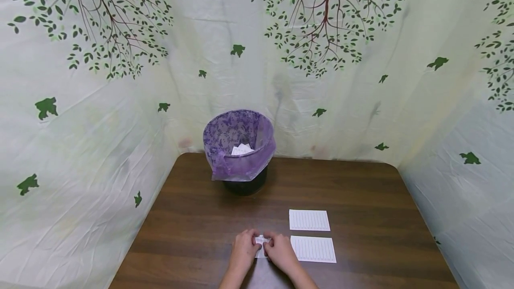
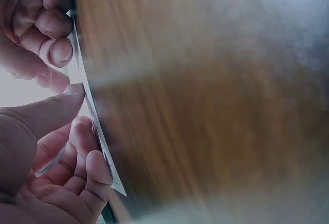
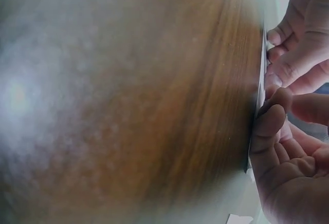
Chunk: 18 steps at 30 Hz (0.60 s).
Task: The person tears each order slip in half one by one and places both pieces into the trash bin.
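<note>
"What are the hands doing?"
"On my feed, left hand and right hand are close together, fingers curled in, both pinching one small paper!"
"And the paper?"
"I see it between them, at the table: white, faintly lined, partly covered by the grip. Another lined sheet lies just right; the purple-lined bin stands beyond."

Lined white paper is getting pinched by the left hand and right hand, kinda midway between the table sides, well off its back edge.
</note>
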Each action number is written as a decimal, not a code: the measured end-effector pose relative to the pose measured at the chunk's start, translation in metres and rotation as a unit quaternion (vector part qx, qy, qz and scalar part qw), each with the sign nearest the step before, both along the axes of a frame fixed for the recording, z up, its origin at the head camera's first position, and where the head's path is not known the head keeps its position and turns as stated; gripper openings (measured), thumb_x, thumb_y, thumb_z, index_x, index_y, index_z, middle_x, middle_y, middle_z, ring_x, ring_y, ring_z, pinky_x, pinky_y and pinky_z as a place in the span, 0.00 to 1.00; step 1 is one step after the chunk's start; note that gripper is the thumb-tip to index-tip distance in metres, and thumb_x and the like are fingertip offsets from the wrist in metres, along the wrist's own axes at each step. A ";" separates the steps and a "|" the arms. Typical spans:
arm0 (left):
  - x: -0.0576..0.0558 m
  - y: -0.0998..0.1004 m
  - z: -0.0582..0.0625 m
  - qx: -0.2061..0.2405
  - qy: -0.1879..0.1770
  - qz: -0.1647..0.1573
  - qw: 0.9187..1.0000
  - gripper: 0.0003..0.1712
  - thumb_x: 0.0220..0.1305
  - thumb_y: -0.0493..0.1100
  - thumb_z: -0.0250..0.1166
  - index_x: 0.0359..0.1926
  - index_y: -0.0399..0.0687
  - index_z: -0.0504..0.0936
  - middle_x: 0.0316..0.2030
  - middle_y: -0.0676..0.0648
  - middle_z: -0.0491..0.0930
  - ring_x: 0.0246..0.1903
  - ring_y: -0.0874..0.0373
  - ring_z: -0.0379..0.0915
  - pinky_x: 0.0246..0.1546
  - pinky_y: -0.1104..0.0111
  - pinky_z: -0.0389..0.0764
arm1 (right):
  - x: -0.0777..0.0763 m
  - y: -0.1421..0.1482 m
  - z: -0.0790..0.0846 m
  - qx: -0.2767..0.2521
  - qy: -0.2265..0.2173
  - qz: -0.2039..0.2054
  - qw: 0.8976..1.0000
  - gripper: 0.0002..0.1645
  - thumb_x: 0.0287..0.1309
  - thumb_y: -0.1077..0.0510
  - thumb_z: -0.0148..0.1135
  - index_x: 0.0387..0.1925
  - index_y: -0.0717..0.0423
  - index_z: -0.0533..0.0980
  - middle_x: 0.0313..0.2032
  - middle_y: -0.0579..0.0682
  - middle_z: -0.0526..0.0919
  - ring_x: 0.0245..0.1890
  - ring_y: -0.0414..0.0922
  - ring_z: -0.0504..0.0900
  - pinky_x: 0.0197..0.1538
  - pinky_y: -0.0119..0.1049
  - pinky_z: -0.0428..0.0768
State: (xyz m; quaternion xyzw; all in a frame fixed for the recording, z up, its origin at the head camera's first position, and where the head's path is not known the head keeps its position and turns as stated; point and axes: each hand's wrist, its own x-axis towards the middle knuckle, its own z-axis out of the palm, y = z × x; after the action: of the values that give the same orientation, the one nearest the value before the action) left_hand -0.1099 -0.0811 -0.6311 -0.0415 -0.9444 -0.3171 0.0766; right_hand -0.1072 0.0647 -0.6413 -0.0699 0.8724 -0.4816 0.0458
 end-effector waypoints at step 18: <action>0.001 0.002 -0.002 -0.017 0.062 0.023 0.998 0.16 0.46 0.31 0.81 0.22 0.51 0.82 0.19 0.59 0.76 0.21 0.67 0.69 0.26 0.69 0.69 | 0.001 0.000 0.001 -0.014 -0.002 -0.006 1.000 0.10 0.62 0.64 0.67 0.44 0.63 0.84 0.18 0.44 0.83 0.12 0.29 0.73 0.19 0.28 0.73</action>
State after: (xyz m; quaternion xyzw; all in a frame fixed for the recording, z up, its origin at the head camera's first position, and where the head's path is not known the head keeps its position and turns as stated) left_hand -0.1092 -0.0786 -0.6334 -0.0404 -0.9437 -0.2960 0.1418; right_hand -0.1058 0.0647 -0.6404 -0.0648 0.8656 -0.4945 0.0439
